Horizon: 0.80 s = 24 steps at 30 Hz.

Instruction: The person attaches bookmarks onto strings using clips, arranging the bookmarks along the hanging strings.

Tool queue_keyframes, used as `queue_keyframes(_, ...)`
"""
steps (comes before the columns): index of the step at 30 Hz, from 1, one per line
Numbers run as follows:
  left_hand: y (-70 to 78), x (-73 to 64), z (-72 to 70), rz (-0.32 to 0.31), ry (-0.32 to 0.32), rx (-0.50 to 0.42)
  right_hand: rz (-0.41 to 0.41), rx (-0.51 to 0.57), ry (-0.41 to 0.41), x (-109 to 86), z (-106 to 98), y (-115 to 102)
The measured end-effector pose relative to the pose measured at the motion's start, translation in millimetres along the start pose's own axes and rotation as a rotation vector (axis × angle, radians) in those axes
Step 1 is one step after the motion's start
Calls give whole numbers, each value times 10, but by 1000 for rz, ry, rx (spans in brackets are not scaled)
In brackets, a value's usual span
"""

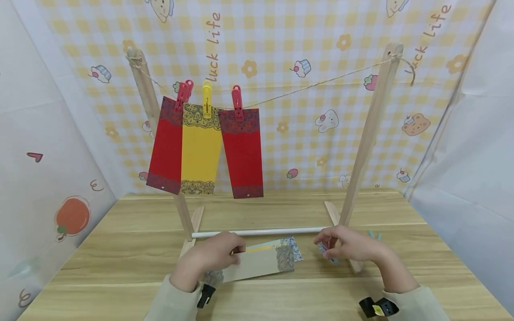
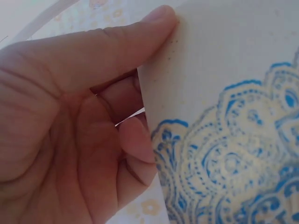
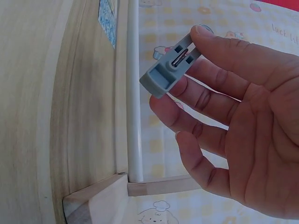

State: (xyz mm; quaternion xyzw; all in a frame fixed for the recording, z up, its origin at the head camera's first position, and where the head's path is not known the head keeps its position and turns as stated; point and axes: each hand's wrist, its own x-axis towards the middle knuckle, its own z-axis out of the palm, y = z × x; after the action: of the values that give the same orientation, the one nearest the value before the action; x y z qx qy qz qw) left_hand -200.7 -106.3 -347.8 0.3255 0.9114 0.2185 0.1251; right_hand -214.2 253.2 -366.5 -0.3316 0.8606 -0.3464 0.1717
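Low over the tabletop at centre left, my left hand (image 1: 214, 255) grips the left part of a pale card (image 1: 261, 264) with grey lace-like ends. In the left wrist view the thumb lies on the face of this card (image 2: 201, 56), with the fingers behind it; blue shows in its pattern. Under it, a second card with a blue-and-white end (image 1: 297, 250) sticks out. My right hand (image 1: 349, 244) pinches a grey-blue clothespin (image 3: 163, 74) between thumb and fingers, near the rack's right foot. The clothespin's handle end is partly hidden by the thumb.
Two wooden posts (image 1: 369, 133) hold a string (image 1: 317, 84) across the rack. From it hang two red cards (image 1: 242, 156) and a yellow card (image 1: 201, 151), held by red and yellow clothespins (image 1: 207, 100). A white bar (image 1: 261, 232) joins the posts low down. A teal clip (image 1: 375, 234) lies behind my right hand.
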Motion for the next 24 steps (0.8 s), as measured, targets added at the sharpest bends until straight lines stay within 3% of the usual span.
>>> queue_keyframes(9,48,-41,-56,9,43,15,-42,-30,25,-24,-21,-48)
queue_keyframes(18,8,-113,-151,84,120,15,-55,10,39,-59,-23,-154)
queue_keyframes(24,-13,-90,-188,124,157,8,-82,4,85,-79,-27,-211)
